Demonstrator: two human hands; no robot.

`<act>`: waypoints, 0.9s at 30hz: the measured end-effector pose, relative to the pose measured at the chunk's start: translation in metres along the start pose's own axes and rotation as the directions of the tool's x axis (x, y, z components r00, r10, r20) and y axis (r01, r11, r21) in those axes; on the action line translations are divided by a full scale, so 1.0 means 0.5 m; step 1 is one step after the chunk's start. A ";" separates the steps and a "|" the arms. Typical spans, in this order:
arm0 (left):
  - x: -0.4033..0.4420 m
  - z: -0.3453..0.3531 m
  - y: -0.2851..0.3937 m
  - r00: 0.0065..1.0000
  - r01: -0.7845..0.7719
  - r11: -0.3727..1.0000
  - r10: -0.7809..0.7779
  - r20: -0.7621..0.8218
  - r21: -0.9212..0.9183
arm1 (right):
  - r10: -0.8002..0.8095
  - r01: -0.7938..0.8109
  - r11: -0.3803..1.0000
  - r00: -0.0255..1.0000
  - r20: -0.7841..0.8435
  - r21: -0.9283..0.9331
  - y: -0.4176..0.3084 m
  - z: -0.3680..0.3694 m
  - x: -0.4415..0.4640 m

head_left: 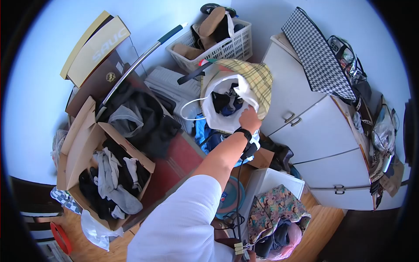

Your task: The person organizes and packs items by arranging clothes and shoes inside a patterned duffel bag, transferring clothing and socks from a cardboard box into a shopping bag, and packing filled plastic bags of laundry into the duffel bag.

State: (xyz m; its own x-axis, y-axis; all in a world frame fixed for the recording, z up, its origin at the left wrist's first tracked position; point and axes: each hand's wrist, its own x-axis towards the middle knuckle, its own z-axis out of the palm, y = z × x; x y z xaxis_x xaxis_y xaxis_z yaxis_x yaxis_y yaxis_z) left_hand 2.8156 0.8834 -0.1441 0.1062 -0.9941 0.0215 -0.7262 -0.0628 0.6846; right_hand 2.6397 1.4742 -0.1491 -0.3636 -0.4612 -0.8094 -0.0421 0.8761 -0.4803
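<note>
My left hand (pixel 250 120) reaches forward, with a dark watch on the wrist. Its fingers are closed on the rim of a white bag (pixel 212 117), partly hidden from view. Dark clothes (pixel 227 101) lie inside the bag's open mouth, and a thin white cord handle loops out to its left. Right behind it stands a yellow plaid bag (pixel 257 78). Blue fabric (pixel 201 131) shows just below the white bag. My right hand cannot be made out.
At left, an open cardboard box (pixel 72 163) holds socks, and dark clothes (pixel 150 126) lie behind it. A white basket (pixel 242 41) of shoes stands at the back. White cabinets (pixel 331 135) close off the right. A patterned cloth bag (pixel 277 205) sits in front.
</note>
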 end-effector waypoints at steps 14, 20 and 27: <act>0.006 0.081 -0.009 0.958 -0.281 0.953 0.272 0.094 0.112 | 0.184 -0.136 0.880 0.981 -0.062 0.456 0.213 0.053 0.014; 0.035 -0.107 -0.080 0.777 -0.566 0.821 0.502 0.380 0.073 | 0.021 -0.020 0.993 1.000 -0.006 0.116 0.207 0.065 0.075; -0.027 -0.538 0.040 0.893 -0.407 0.905 0.367 0.261 0.123 | -0.110 0.115 0.975 0.993 -0.034 0.192 0.021 0.030 0.143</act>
State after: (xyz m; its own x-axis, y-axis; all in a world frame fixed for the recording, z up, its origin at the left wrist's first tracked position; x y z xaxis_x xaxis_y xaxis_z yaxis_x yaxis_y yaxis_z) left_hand 2.9823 0.9194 0.0651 -0.3489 -0.9337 0.0797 -0.7838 0.3374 0.5213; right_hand 2.6273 1.4482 -0.2170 -0.3879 -0.5499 -0.7397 0.0964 0.7739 -0.6259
